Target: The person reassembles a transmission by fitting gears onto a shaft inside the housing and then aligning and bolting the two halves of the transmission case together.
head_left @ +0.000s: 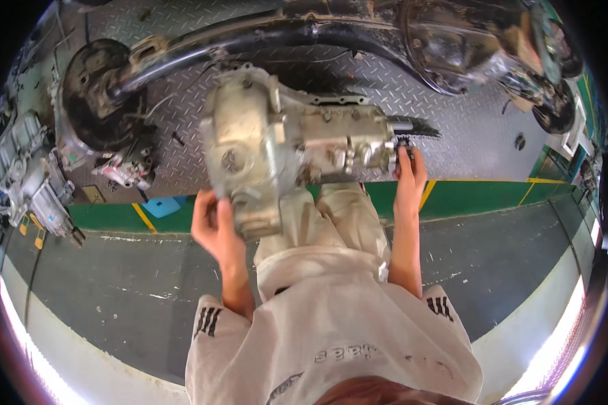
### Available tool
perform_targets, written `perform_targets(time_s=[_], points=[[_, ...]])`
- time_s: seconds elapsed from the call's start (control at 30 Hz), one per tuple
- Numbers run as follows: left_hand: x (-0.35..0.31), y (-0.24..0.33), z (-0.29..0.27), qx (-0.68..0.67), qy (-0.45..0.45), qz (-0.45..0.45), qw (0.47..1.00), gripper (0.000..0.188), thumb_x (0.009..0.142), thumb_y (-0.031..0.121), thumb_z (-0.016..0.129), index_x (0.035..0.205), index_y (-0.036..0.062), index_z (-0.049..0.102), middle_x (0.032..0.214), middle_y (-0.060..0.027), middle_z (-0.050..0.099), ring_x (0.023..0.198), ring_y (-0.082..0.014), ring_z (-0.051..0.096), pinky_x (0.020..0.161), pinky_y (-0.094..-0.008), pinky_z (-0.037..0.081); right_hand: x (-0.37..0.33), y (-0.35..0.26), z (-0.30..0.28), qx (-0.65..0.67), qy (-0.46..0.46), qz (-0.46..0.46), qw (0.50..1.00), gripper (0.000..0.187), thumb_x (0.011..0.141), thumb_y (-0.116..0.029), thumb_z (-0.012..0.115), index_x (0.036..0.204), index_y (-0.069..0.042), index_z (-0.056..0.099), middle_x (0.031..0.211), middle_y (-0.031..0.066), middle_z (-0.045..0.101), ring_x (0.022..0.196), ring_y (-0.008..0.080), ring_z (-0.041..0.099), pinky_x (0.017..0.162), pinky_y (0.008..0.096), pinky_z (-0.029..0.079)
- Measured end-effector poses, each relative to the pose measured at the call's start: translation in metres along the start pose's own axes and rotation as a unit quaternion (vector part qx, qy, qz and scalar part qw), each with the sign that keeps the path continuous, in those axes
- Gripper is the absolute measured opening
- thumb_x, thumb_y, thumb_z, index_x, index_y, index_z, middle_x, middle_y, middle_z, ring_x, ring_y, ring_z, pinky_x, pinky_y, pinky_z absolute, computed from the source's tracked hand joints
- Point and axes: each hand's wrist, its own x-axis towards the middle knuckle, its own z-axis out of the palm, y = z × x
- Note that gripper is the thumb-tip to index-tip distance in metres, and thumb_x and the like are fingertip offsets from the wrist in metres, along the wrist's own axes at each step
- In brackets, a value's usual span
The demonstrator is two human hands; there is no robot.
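Note:
A tan-silver gearbox (317,138) lies across in front of me at the bench's near edge, its wide bell end to the left. My left hand (216,223) has its fingers curled at the lower edge of that bell end, the thumb against the metal. At the narrow right end, beside the protruding shaft (402,125), my right hand (410,177) is closed on the housing's edge, near a small dark part. Parts of the gearbox look smeared by motion. Fingertips of both hands are partly hidden by the metal.
A long black axle (250,42) spans the back of the tread-plate bench (473,138), with a round drum (94,94) at its left. Smaller metal castings (132,165) sit at the left, beside another gearbox (37,179). A blue object (163,206) is against the green bench front.

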Motion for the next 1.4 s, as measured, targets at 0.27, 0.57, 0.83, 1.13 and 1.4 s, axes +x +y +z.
perform_targets(time_s=[0.27, 0.57, 0.83, 1.13, 1.4], points=[[0.003, -0.008, -0.004, 0.031, 0.026, 0.043, 0.998, 0.021, 0.094, 0.017, 0.053, 0.096, -0.0037, 0.054, 0.088, -0.0040, 0.055, 0.079, -0.0100, 0.051, 0.072, -0.0233, 0.040, -0.001, -0.015, -0.004, -0.031, -0.013, 0.000, 0.999, 0.034, 0.096, -0.014, 0.061, 0.126, 0.001, 0.056, 0.074, -0.0074, 0.042, 0.067, 0.0033, 0.034, 0.058, 0.0203, 0.027], [-0.005, 0.001, 0.013, 0.029, 0.107, 0.010, 0.994, 0.039, 0.088, 0.032, 0.068, 0.086, -0.0031, 0.053, 0.091, -0.0112, 0.059, 0.081, -0.0172, 0.057, 0.076, -0.0307, 0.045, 0.013, 0.000, 0.005, -0.098, -0.022, 0.012, 0.995, 0.033, 0.096, -0.009, 0.058, 0.127, 0.001, 0.055, 0.072, -0.0070, 0.040, 0.065, 0.0028, 0.033, 0.057, 0.0199, 0.025], [0.004, 0.001, 0.006, 0.050, 0.145, -0.025, 0.988, 0.033, 0.091, 0.028, 0.063, 0.087, -0.0020, 0.052, 0.089, -0.0123, 0.060, 0.081, -0.0180, 0.059, 0.076, -0.0314, 0.047, 0.004, -0.004, 0.002, -0.072, 0.010, 0.043, 0.996, 0.030, 0.096, -0.012, 0.059, 0.123, 0.001, 0.056, 0.075, -0.0069, 0.041, 0.067, 0.0030, 0.034, 0.058, 0.0197, 0.027], [0.003, 0.014, 0.017, 0.008, 0.124, -0.034, 0.992, 0.033, 0.087, 0.030, 0.065, 0.083, -0.0010, 0.053, 0.082, -0.0128, 0.061, 0.074, -0.0191, 0.055, 0.069, -0.0315, 0.044, 0.012, -0.018, 0.007, -0.055, 0.023, 0.031, 0.998, 0.022, 0.097, -0.012, 0.056, 0.115, 0.000, 0.058, 0.072, -0.0076, 0.037, 0.065, 0.0028, 0.031, 0.057, 0.0199, 0.025], [0.001, 0.018, 0.013, 0.004, 0.062, -0.038, 0.997, 0.026, 0.096, 0.023, 0.054, 0.095, -0.0031, 0.057, 0.096, -0.0108, 0.063, 0.085, -0.0156, 0.058, 0.078, -0.0300, 0.046, 0.017, -0.011, 0.009, -0.095, -0.006, 0.042, 0.995, 0.023, 0.096, -0.009, 0.058, 0.118, 0.001, 0.057, 0.073, -0.0069, 0.036, 0.065, 0.0033, 0.032, 0.057, 0.0201, 0.025]])
